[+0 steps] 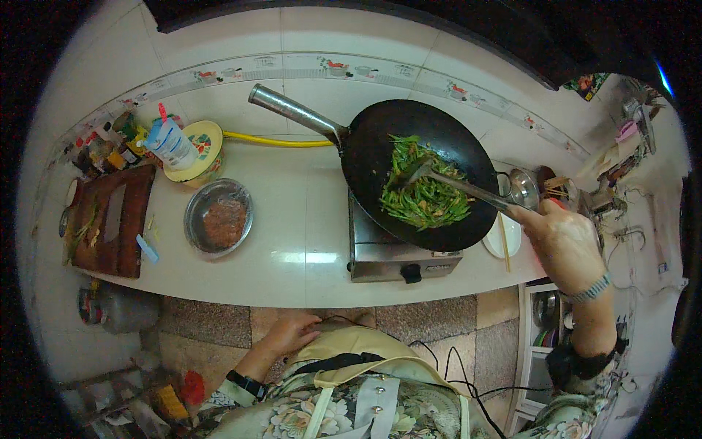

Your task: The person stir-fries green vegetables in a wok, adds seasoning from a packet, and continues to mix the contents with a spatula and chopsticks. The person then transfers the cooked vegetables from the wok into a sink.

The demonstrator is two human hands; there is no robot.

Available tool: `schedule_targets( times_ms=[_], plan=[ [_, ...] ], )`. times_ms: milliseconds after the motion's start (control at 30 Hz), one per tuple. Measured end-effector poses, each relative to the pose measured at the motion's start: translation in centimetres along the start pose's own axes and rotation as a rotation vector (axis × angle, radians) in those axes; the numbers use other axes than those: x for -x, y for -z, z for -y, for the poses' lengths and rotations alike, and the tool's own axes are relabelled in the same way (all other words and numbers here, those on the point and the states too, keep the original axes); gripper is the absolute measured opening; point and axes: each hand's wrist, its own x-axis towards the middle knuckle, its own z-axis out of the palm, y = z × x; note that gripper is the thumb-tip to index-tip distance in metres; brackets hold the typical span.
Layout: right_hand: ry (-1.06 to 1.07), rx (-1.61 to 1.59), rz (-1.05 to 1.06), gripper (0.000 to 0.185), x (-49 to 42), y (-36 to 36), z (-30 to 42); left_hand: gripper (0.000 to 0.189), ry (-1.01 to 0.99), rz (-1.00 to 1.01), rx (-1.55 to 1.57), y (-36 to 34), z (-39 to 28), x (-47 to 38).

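Note:
My right hand [567, 249] grips the handle of a metal wok spatula [466, 189]. Its blade lies among cut green vegetables, perhaps green beans, with small brown bits [433, 206] in a black wok [367, 164]. The wok sits on a stainless steel gas stove [406, 260], its tubular metal handle [296, 112] pointing to the back left. My left hand [290, 332] hangs low in front of the counter, beside the yellow apron [351, 343]. Its fingers are loosely apart and nothing shows in it.
On the white counter [285, 219], a metal bowl of raw meat [225, 217] stands left of the stove. Further left are a wooden cutting board [129, 219] with a cleaver and several bottles [107, 151]. A white plate [510, 236] with chopsticks [503, 244] lies right; a yellow hose [279, 141] runs behind.

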Motion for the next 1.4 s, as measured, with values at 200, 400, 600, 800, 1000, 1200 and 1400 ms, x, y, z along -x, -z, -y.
schedule_targets(
  times_ms=[200, 400, 600, 800, 1000, 1200, 1400],
  plan=[
    [-0.181, -0.107, 0.079, 0.030, 4.8, 4.0, 0.2, 0.037, 0.015, 0.058, 0.020, 0.8, -0.1, -1.2],
    [-0.338, -0.236, 0.163, 0.034, 8.1, 6.1, -0.3, 0.037, 0.091, 0.141, 0.005, 2.0, -1.6, -2.0],
    [-0.303, -0.287, 0.087, 0.033, 7.5, 0.0, 0.1, 0.038, 0.088, 0.156, 0.016, 1.9, -1.8, -2.5],
    [-0.380, -0.264, -0.001, 0.032, 8.0, -3.0, 1.5, 0.036, 0.205, 0.216, -0.037, 2.0, -1.4, -2.5],
    [-0.598, -0.379, 0.162, 0.030, 9.1, 0.1, -1.8, 0.036, 0.132, 0.099, 0.071, 1.4, -1.4, -1.9],
    [-0.669, -0.396, 0.165, 0.023, 7.2, -2.5, -5.2, 0.034, 0.109, 0.055, -0.020, 1.3, -1.3, -2.4],
    [-0.645, -0.595, 0.445, 0.027, 3.1, -5.8, -9.7, 0.034, 0.205, 0.077, 0.090, 0.7, -1.2, -2.0]
  ],
)
